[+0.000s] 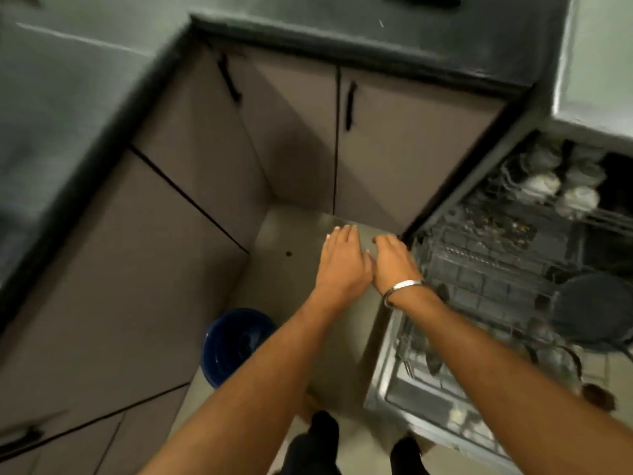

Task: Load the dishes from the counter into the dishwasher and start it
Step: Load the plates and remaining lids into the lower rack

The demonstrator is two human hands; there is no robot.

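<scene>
The dishwasher (387, 399) stands open on the right with its racks pulled out. The upper rack (507, 207) holds several pale cups (541, 186). A dark round plate (592, 306) stands in the lower rack (479, 286). My left hand (342, 262) and my right hand (394, 262) hover side by side over the floor, just left of the lower rack's far corner. Both are palm down with fingers extended and hold nothing. A silver bangle (402, 289) circles my right wrist.
A dark L-shaped counter (342, 36) runs along the left and the back, with taupe cabinet doors (291, 132) and black handles below. A blue bucket (233, 344) sits on the floor under my left forearm. My feet show at the bottom edge.
</scene>
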